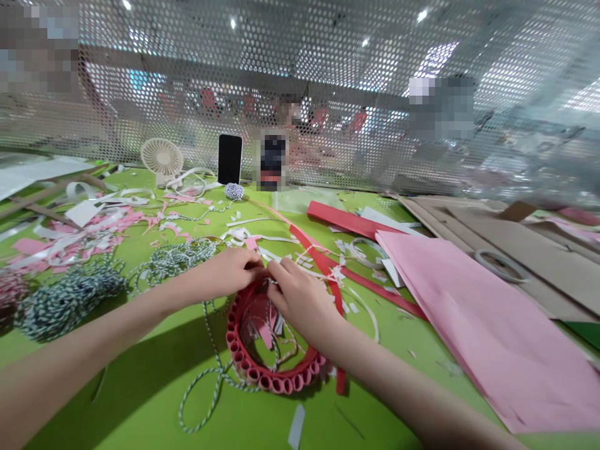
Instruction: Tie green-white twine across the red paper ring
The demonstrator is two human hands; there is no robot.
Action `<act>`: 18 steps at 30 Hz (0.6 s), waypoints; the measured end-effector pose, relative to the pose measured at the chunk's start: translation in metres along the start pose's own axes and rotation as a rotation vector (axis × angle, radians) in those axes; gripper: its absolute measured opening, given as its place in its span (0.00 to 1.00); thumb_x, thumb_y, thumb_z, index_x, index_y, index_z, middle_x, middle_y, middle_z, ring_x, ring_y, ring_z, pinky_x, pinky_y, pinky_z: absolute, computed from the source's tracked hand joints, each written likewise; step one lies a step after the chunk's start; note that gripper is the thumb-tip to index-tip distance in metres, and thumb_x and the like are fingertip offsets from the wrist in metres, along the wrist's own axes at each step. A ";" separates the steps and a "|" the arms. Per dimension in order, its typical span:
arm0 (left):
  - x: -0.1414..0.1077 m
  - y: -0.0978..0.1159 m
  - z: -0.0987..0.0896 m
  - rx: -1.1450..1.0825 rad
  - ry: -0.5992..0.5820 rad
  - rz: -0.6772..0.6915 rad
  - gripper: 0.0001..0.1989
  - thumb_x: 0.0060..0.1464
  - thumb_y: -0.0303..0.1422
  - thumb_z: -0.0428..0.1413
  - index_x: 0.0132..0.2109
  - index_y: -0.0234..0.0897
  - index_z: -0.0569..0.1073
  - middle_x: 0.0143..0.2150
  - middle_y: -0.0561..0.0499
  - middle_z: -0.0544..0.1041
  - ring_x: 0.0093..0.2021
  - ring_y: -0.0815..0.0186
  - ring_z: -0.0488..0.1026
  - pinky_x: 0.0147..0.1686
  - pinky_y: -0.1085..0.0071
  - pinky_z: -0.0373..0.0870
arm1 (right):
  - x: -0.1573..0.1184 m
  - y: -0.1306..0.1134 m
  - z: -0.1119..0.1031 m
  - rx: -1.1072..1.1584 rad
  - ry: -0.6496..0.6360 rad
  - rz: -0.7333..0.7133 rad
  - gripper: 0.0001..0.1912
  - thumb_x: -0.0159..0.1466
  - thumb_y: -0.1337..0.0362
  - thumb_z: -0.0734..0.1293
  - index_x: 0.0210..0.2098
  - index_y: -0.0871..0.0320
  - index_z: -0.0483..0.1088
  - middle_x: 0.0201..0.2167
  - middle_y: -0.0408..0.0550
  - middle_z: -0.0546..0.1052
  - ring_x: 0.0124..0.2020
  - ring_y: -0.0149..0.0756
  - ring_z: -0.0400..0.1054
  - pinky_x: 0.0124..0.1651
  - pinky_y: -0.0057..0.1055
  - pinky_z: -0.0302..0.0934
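Perforated grey screen [197, 69] behind a green tabletop [140, 406] strewn with paper scraps; small cream fan [162, 156] and upright phone [229, 160] near its far edge. Red ring [269, 382], its outside lined with small rolled loops, sits front-centre, left hand [232, 270] and right hand [300, 299] meeting at its far rim, fingers of both bent and pinching there, exact grip partly hidden. Bundled green-and-white cord [70, 301] lies to the left, pink sheet [482, 312] to the right, beside brown cardboard [497, 240].
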State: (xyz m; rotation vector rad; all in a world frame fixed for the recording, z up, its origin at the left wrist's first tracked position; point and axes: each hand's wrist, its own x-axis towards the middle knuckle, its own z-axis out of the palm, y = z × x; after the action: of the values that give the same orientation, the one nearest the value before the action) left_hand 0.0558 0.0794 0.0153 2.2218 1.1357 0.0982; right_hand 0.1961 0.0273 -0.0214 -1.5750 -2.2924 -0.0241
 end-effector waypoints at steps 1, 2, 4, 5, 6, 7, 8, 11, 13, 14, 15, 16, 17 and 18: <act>0.000 0.000 0.000 -0.001 0.002 -0.002 0.09 0.48 0.31 0.46 0.26 0.32 0.67 0.23 0.50 0.68 0.24 0.69 0.61 0.24 0.73 0.54 | 0.000 0.000 0.000 -0.005 -0.003 0.004 0.08 0.55 0.72 0.54 0.29 0.60 0.62 0.24 0.47 0.66 0.20 0.29 0.54 0.21 0.25 0.40; 0.000 0.001 0.000 -0.004 0.005 -0.004 0.09 0.48 0.31 0.46 0.26 0.32 0.68 0.24 0.50 0.68 0.24 0.69 0.61 0.24 0.72 0.55 | 0.000 -0.001 0.000 -0.005 -0.003 0.008 0.08 0.55 0.72 0.54 0.29 0.60 0.62 0.23 0.46 0.66 0.19 0.29 0.55 0.21 0.25 0.40; 0.000 0.000 0.001 -0.014 0.015 -0.008 0.09 0.48 0.31 0.46 0.27 0.32 0.69 0.24 0.49 0.69 0.24 0.68 0.62 0.25 0.72 0.55 | 0.000 -0.001 0.000 -0.012 -0.005 0.014 0.07 0.55 0.73 0.54 0.29 0.61 0.61 0.21 0.46 0.66 0.19 0.29 0.55 0.21 0.25 0.40; 0.000 0.000 0.001 -0.022 0.020 -0.008 0.09 0.47 0.31 0.46 0.27 0.31 0.69 0.25 0.49 0.69 0.25 0.68 0.62 0.25 0.72 0.55 | 0.000 -0.001 -0.001 -0.015 -0.005 0.014 0.06 0.55 0.73 0.54 0.29 0.61 0.61 0.21 0.46 0.66 0.18 0.28 0.55 0.20 0.25 0.41; 0.001 -0.001 0.002 -0.032 0.023 -0.006 0.09 0.47 0.30 0.47 0.28 0.31 0.70 0.25 0.49 0.70 0.25 0.67 0.63 0.25 0.72 0.55 | 0.000 -0.001 -0.001 -0.018 -0.006 0.011 0.06 0.55 0.72 0.54 0.28 0.61 0.61 0.21 0.46 0.66 0.18 0.28 0.55 0.20 0.25 0.41; 0.001 -0.001 0.002 -0.045 0.022 -0.001 0.09 0.47 0.30 0.47 0.29 0.31 0.70 0.26 0.48 0.71 0.26 0.67 0.63 0.26 0.72 0.56 | 0.000 -0.001 -0.001 -0.019 -0.006 0.007 0.06 0.56 0.72 0.54 0.28 0.60 0.60 0.21 0.46 0.66 0.18 0.28 0.55 0.20 0.25 0.42; 0.001 -0.002 0.002 -0.060 0.019 0.006 0.10 0.47 0.30 0.47 0.30 0.31 0.71 0.28 0.47 0.71 0.27 0.66 0.64 0.26 0.72 0.56 | -0.001 -0.001 -0.001 -0.020 -0.005 0.002 0.06 0.56 0.72 0.54 0.29 0.60 0.60 0.21 0.46 0.66 0.18 0.29 0.55 0.20 0.25 0.42; 0.002 -0.005 0.002 -0.103 0.003 0.029 0.10 0.46 0.31 0.47 0.32 0.30 0.71 0.31 0.46 0.73 0.30 0.65 0.66 0.29 0.72 0.58 | -0.001 -0.001 -0.001 -0.022 0.005 -0.015 0.06 0.57 0.72 0.53 0.30 0.60 0.60 0.22 0.46 0.67 0.19 0.29 0.56 0.21 0.24 0.43; 0.002 -0.006 0.002 -0.123 -0.010 0.034 0.10 0.46 0.31 0.48 0.32 0.30 0.71 0.31 0.46 0.72 0.30 0.65 0.66 0.29 0.72 0.58 | -0.002 -0.001 -0.001 -0.026 0.015 -0.026 0.07 0.57 0.72 0.53 0.30 0.60 0.61 0.22 0.45 0.67 0.19 0.29 0.56 0.21 0.24 0.44; 0.002 -0.007 0.002 -0.132 -0.017 0.033 0.09 0.46 0.31 0.48 0.32 0.30 0.70 0.30 0.46 0.72 0.29 0.65 0.66 0.28 0.72 0.58 | -0.002 -0.001 -0.001 -0.028 0.020 -0.032 0.07 0.57 0.72 0.53 0.30 0.60 0.61 0.22 0.45 0.67 0.19 0.29 0.56 0.21 0.24 0.44; 0.002 -0.008 0.002 -0.140 -0.024 0.030 0.09 0.46 0.32 0.49 0.32 0.30 0.69 0.30 0.47 0.71 0.29 0.66 0.66 0.28 0.72 0.58 | -0.002 -0.001 -0.001 -0.030 0.026 -0.037 0.07 0.57 0.73 0.53 0.29 0.60 0.61 0.22 0.45 0.66 0.19 0.29 0.56 0.21 0.24 0.44; 0.003 -0.009 0.002 -0.147 -0.031 0.030 0.09 0.45 0.32 0.49 0.31 0.30 0.69 0.29 0.47 0.71 0.28 0.66 0.65 0.27 0.72 0.58 | -0.002 -0.001 -0.001 -0.033 0.031 -0.042 0.07 0.57 0.73 0.53 0.29 0.61 0.61 0.22 0.45 0.66 0.19 0.29 0.56 0.21 0.24 0.45; 0.003 -0.010 0.002 -0.154 -0.040 0.030 0.08 0.45 0.32 0.49 0.31 0.31 0.68 0.28 0.48 0.70 0.27 0.67 0.65 0.26 0.73 0.58 | -0.002 -0.001 -0.001 -0.034 0.036 -0.047 0.08 0.57 0.73 0.53 0.29 0.61 0.61 0.22 0.45 0.66 0.19 0.29 0.56 0.21 0.24 0.45; 0.003 -0.010 0.002 -0.159 -0.047 0.031 0.08 0.46 0.33 0.50 0.30 0.31 0.68 0.27 0.49 0.69 0.26 0.68 0.64 0.25 0.73 0.57 | -0.002 -0.001 0.000 -0.035 0.042 -0.053 0.08 0.57 0.73 0.53 0.29 0.61 0.62 0.22 0.45 0.66 0.19 0.29 0.56 0.21 0.24 0.45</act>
State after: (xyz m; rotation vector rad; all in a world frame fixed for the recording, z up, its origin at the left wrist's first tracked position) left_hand 0.0511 0.0854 0.0075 2.0912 1.0315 0.1437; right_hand 0.1959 0.0254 -0.0213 -1.5163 -2.3128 -0.1099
